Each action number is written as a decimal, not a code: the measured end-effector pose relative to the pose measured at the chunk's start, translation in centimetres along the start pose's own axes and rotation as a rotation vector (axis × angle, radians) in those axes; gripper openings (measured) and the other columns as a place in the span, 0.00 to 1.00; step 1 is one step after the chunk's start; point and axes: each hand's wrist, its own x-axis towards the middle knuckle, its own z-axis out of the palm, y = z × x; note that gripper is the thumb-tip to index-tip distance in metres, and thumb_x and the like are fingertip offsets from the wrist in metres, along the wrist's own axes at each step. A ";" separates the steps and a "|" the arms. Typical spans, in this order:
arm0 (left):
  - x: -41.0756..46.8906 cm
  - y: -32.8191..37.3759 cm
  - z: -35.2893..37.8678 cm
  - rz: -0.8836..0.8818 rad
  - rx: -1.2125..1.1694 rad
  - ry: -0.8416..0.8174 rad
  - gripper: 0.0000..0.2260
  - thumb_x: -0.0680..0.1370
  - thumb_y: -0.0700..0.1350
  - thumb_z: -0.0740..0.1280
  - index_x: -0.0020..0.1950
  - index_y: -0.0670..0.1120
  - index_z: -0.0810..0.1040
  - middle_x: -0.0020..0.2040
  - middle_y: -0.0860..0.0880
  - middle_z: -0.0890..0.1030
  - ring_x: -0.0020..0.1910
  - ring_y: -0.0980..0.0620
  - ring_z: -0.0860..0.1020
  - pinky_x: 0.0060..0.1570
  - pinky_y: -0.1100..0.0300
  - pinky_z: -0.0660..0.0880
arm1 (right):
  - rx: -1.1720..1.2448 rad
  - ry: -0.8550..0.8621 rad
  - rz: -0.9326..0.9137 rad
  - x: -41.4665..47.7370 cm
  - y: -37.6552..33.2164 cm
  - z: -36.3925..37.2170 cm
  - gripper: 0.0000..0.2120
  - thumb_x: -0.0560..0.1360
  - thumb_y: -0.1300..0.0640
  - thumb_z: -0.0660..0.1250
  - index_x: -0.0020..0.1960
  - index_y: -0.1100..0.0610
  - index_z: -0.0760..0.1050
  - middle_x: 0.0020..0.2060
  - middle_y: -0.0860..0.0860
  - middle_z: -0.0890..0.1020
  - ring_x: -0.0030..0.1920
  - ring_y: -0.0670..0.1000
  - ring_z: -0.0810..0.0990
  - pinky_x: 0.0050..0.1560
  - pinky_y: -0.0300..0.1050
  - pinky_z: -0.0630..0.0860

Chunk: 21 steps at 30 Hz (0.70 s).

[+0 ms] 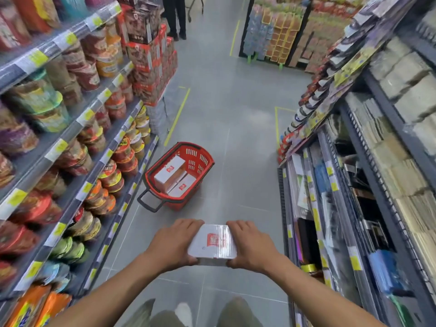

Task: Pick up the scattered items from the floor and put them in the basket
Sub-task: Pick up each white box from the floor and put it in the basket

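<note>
Ahead at twelve o'clock, the red basket (179,175) already holds two white boxes (170,172); left hand (173,243) and right hand (251,246) grasp a third box (212,241), seemingly the last.

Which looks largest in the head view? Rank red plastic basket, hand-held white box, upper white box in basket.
Red plastic basket
Hand-held white box
Upper white box in basket
The boxes may match: the held one is nearer.

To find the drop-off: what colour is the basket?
The basket is red with a black handle; head view.
</note>
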 end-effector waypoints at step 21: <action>25.1 -7.2 -7.9 -0.369 -0.196 0.102 0.39 0.69 0.64 0.71 0.75 0.60 0.57 0.71 0.58 0.68 0.69 0.56 0.66 0.54 0.54 0.78 | -0.148 -0.123 -0.377 32.3 12.4 -14.2 0.42 0.67 0.35 0.75 0.73 0.47 0.60 0.66 0.45 0.72 0.65 0.51 0.70 0.52 0.50 0.77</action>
